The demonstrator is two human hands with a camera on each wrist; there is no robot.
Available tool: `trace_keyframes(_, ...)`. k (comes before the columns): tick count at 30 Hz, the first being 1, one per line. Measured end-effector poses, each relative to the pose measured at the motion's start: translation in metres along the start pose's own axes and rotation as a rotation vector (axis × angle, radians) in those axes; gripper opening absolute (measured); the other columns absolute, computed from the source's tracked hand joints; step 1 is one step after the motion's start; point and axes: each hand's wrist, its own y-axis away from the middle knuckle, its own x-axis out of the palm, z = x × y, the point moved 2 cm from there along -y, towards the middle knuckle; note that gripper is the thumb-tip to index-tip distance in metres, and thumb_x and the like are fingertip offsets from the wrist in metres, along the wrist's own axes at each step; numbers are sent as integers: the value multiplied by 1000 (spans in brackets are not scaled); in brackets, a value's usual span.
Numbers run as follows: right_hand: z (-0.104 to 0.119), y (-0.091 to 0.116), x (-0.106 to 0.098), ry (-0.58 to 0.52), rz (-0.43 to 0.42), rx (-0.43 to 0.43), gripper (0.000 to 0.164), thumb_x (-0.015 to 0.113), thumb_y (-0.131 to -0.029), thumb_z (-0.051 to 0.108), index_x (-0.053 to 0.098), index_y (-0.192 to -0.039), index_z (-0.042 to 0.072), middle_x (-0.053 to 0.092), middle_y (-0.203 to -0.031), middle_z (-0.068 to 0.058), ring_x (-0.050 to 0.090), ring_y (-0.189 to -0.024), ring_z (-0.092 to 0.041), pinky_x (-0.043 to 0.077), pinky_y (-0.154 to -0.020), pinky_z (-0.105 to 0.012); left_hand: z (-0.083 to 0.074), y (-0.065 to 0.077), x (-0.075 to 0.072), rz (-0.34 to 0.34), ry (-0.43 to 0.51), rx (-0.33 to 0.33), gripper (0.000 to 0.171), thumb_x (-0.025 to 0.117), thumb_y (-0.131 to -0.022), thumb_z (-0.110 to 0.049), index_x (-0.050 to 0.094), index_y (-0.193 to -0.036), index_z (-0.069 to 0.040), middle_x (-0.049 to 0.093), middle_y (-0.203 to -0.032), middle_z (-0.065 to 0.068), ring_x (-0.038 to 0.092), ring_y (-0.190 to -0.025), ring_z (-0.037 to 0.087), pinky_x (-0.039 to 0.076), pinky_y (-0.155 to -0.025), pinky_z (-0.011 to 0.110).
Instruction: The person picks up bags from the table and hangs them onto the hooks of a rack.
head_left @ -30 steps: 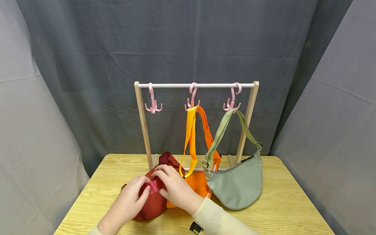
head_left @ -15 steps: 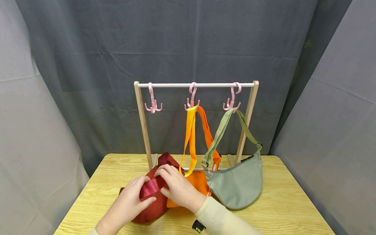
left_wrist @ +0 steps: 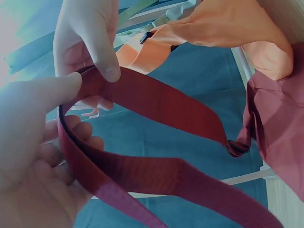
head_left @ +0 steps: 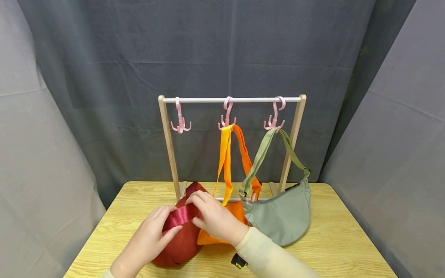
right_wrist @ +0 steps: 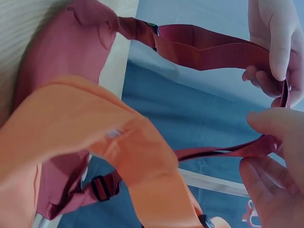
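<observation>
A dark red bag (head_left: 180, 249) lies on the table before the rack's left side, its shiny red strap (head_left: 176, 217) raised in a loop. My left hand (head_left: 147, 233) pinches this strap between thumb and fingers. Close beside it, my right hand (head_left: 216, 218) grips the same strap a little further along. In the left wrist view the strap (left_wrist: 161, 107) bends where both hands hold it, and a black buckle (left_wrist: 236, 148) joins it to the bag. An orange bag (head_left: 210, 238) sits right behind the red one, its strap looped over the middle pink hook (head_left: 227, 116).
A sage-green bag (head_left: 283, 220) hangs from the right pink hook (head_left: 274, 119). Nothing hangs on the left pink hook (head_left: 180, 123). The rack has a white rail (head_left: 205, 100) and wooden posts, and stands on a wooden table (head_left: 333, 239) before grey curtains.
My hands have drawn slightly apart and more of the red strap shows between them. The red bag has shifted slightly toward the front. The orange and green bags stay in place.
</observation>
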Motion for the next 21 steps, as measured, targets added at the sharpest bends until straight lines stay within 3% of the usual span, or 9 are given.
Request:
trace_keyframes(12, -6, -7, -20, -57, 19, 22, 38, 75, -91, 7, 55, -123, 13, 57, -122, 1, 60, -108, -13, 53, -96, -21, 0, -8, -13, 38, 14, -53, 52, 86, -85, -24, 60, -129, -14, 66, -117, -1, 62, -101, 11, 61, -81, 28)
trace_keyframes(21, -8, -13, -34, -96, 54, 35, 36, 74, -92, 8, 55, -123, 13, 57, -121, 1, 59, -106, -14, 54, -93, -20, -2, -16, -22, 15, 27, 6, 48, 84, -87, -22, 61, -128, -12, 67, -114, -1, 62, -98, 10, 60, -81, 28)
